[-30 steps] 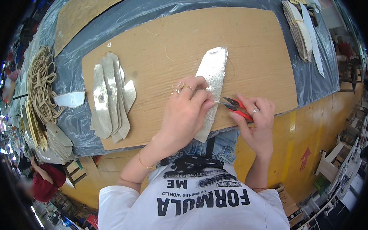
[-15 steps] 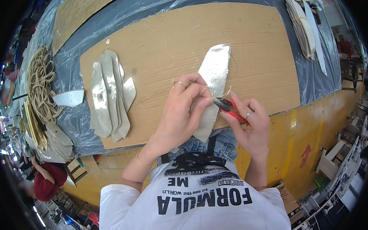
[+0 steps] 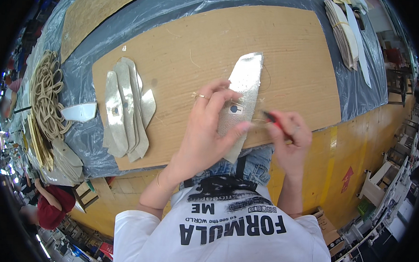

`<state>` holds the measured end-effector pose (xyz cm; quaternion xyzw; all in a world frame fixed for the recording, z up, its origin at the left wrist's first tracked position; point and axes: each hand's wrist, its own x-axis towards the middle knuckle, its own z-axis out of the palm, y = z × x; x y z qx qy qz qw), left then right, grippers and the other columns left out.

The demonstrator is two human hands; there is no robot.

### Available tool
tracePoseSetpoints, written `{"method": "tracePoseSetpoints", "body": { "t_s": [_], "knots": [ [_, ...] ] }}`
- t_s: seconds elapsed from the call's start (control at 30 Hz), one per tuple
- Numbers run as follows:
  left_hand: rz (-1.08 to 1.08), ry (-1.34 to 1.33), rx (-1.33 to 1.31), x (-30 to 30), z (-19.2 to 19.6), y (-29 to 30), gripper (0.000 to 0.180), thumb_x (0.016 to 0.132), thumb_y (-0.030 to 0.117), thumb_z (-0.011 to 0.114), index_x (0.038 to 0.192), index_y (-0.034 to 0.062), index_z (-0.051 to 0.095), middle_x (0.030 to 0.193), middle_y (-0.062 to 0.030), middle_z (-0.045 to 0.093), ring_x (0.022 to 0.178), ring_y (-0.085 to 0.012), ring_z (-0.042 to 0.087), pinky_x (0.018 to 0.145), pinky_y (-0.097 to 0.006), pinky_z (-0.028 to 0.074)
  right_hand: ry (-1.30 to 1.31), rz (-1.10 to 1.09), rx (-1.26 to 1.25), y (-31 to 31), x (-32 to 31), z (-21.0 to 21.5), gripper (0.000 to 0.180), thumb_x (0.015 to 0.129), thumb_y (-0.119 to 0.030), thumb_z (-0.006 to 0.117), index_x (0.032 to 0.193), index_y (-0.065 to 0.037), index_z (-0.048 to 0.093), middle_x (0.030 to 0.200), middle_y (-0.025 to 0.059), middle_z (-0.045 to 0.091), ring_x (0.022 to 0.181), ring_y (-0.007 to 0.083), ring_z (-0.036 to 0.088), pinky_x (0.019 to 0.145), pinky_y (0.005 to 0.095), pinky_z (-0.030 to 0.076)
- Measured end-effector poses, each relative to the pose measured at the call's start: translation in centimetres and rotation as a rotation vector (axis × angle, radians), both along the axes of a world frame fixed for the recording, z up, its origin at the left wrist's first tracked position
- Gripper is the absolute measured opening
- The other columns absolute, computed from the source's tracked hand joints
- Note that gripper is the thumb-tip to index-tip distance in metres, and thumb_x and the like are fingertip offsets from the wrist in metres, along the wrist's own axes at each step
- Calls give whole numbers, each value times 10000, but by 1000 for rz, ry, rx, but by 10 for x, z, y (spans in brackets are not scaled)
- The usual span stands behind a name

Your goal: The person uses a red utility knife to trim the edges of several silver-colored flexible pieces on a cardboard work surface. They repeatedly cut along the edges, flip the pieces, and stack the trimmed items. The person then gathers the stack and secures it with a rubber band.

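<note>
A shiny silver-gold leather-like piece (image 3: 247, 81) with a small dark hole in it lies slanted on the cardboard sheet (image 3: 175, 51). My left hand (image 3: 202, 130) lies over its left side, thumb and fingers spread around the hole; nothing is pinched between them. To the right of the piece, my right hand (image 3: 293, 141) is closed round red-handled snips (image 3: 283, 125) with dark blades. Motion smears the blades, which point left toward the piece's edge. Loose thread (image 3: 267, 70) curls beside the piece's right edge.
Several similar cut pieces (image 3: 127, 109) overlap in a pile at the left of the cardboard. Coiled beige cord (image 3: 47, 86) and a white plate-like piece (image 3: 78, 111) lie farther left. A banded bundle (image 3: 342, 34) sits at the far right. A person in red (image 3: 57, 204) is at lower left.
The snips have pulled away to the right from my left fingertips. My left hand has let go of the pinched thread and spread over the piece, uncovering its hole.
</note>
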<state>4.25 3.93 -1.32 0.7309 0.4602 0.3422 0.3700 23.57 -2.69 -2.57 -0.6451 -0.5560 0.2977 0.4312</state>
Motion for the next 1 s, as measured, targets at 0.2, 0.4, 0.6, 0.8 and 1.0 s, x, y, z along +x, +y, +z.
{"method": "tracePoseSetpoints", "body": {
  "t_s": [0.2,0.4,0.6,0.8,1.0],
  "knots": [
    [168,146,-53,17,4,-10,683,712,231,883,1252,-16,545,1202,-186,523,1071,-327,562,906,-421,481,330,-260,-33,-1,13,-3,364,928,-61,693,1268,11,588,1030,26,635,886,60,558,774,197,454],
    [211,188,-11,11,0,-10,636,649,207,921,1171,-6,626,977,-91,571,870,-214,577,753,-324,510,286,-129,-91,6,-1,1,347,875,-83,769,1183,-30,620,692,-90,417,601,-2,330,530,177,239],
    [248,226,195,20,0,-19,465,710,156,852,1116,57,649,1033,-121,595,878,-280,617,684,-372,503,313,-177,-141,18,-12,3,269,894,-118,759,1120,-8,662,651,-106,413,569,-6,326,513,177,249],
    [157,139,277,27,-11,-18,402,717,38,853,1041,18,617,957,-112,604,851,-247,596,704,-349,492,307,-184,-138,19,-10,4,325,908,-95,734,1200,16,644,858,-16,543,730,28,467,570,174,355],
    [122,79,196,16,-12,-14,394,748,58,845,1048,15,593,930,-103,613,758,-228,565,682,-330,473,355,-113,38,31,-11,-6,382,893,-43,725,1258,22,632,1128,107,623,1076,160,585,817,263,505]
  ]
}}
